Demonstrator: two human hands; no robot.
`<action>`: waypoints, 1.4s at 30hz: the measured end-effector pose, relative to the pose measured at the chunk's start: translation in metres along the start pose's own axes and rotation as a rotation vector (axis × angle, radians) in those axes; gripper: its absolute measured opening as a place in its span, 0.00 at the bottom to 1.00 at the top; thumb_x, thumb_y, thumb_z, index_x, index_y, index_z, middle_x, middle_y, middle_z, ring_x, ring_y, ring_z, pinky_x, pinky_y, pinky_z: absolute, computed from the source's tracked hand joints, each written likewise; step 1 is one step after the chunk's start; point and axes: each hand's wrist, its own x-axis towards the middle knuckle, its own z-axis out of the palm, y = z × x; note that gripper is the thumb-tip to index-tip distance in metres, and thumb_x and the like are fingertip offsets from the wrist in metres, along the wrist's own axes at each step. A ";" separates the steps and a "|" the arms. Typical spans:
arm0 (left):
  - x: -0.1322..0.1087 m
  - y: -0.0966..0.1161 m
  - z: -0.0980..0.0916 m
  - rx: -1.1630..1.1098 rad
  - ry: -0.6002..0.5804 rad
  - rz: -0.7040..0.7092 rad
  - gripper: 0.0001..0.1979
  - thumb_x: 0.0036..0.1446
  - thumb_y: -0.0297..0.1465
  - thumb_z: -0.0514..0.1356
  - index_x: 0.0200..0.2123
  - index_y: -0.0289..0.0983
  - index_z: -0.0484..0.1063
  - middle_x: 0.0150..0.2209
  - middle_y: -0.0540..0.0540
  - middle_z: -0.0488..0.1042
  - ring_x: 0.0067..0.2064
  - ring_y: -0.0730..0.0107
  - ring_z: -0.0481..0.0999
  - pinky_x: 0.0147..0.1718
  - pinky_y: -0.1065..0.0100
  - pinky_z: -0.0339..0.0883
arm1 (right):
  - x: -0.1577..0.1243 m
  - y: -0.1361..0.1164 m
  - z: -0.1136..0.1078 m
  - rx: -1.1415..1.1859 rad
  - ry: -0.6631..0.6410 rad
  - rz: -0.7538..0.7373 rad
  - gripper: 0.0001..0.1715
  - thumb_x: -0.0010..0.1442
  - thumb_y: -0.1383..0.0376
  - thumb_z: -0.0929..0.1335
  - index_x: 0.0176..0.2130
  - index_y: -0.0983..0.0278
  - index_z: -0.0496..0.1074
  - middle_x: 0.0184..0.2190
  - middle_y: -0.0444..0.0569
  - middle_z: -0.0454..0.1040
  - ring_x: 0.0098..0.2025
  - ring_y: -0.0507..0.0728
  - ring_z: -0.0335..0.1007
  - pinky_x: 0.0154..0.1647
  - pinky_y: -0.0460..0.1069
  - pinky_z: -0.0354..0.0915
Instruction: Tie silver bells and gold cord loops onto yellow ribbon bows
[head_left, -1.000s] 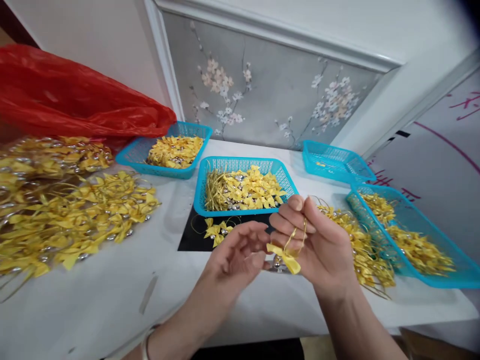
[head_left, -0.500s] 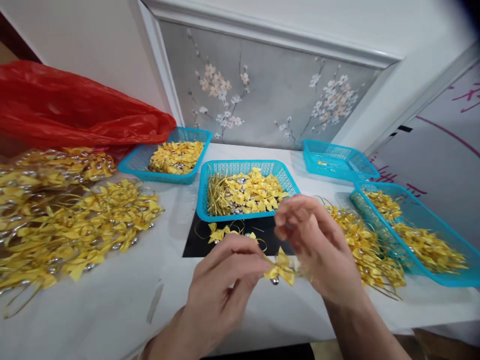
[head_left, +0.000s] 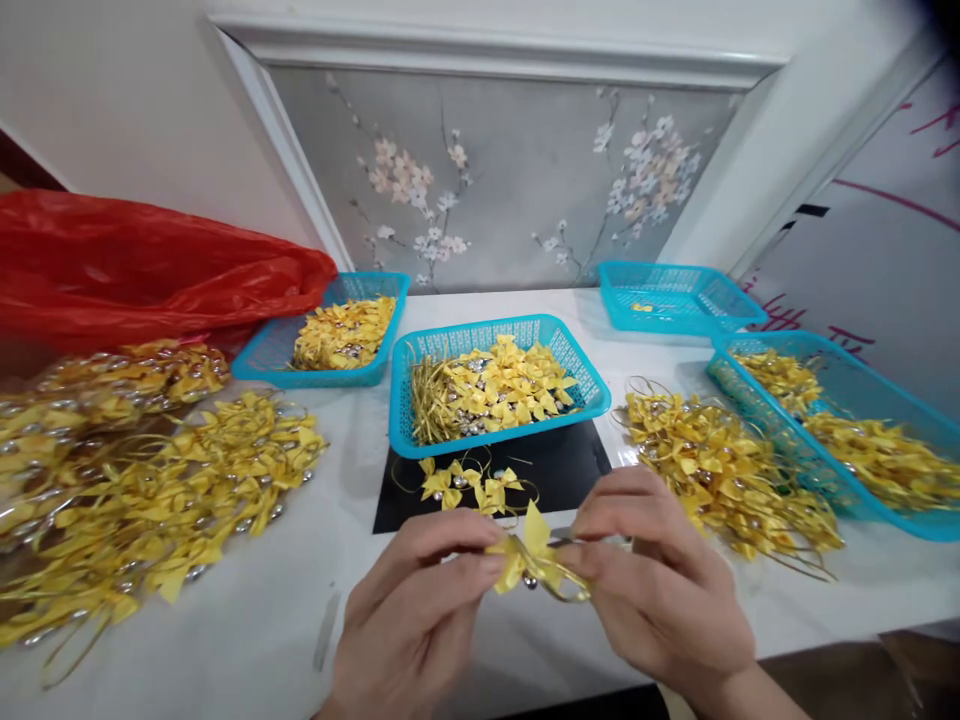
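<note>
Between my two hands is a yellow ribbon bow [head_left: 534, 560] with a small silver bell and a gold cord. My left hand [head_left: 424, 600] pinches the bow's left side between thumb and fingertips. On the other side, my right hand [head_left: 660, 580] is closed on the bow's right side and its gold cord loop. Just beyond my hands, a few loose bows [head_left: 472, 484] with cords lie on a black mat [head_left: 566, 465]. Behind them a blue basket [head_left: 502, 440] holds many bows with bells, their gold cords bunched at its left.
Piles of bows lie on the white table at left [head_left: 202, 490] and right [head_left: 720, 460]. More blue baskets stand at back left [head_left: 322, 378], back right [head_left: 675, 322] and far right [head_left: 862, 480]. A red plastic bag [head_left: 150, 265] slumps at the left, and a framed floral panel [head_left: 517, 180] stands behind.
My right hand has come down from above the mat and closed on the bow's right side. My left hand still holds the bow. The camera view has shifted slightly.
</note>
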 end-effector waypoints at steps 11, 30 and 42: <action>-0.004 0.002 0.000 0.094 -0.155 -0.057 0.14 0.55 0.13 0.60 0.39 0.35 0.74 0.44 0.46 0.78 0.46 0.74 0.78 0.48 0.77 0.74 | -0.005 0.001 -0.013 -0.148 -0.136 -0.122 0.10 0.60 0.77 0.70 0.33 0.63 0.75 0.30 0.44 0.80 0.36 0.54 0.73 0.38 0.54 0.67; -0.002 -0.006 0.008 0.025 -0.161 -0.115 0.16 0.54 0.11 0.58 0.39 0.37 0.72 0.43 0.45 0.78 0.44 0.73 0.79 0.45 0.75 0.76 | -0.018 0.015 -0.006 -0.082 -0.106 -0.056 0.11 0.64 0.76 0.66 0.34 0.66 0.75 0.33 0.48 0.78 0.37 0.55 0.73 0.37 0.56 0.66; -0.003 -0.019 0.036 -0.037 -0.077 -0.289 0.19 0.57 0.16 0.60 0.46 0.43 0.73 0.43 0.46 0.79 0.47 0.66 0.79 0.46 0.66 0.77 | -0.044 0.030 -0.037 -0.340 -0.078 -0.073 0.13 0.61 0.75 0.67 0.39 0.58 0.76 0.35 0.46 0.78 0.37 0.57 0.74 0.39 0.57 0.69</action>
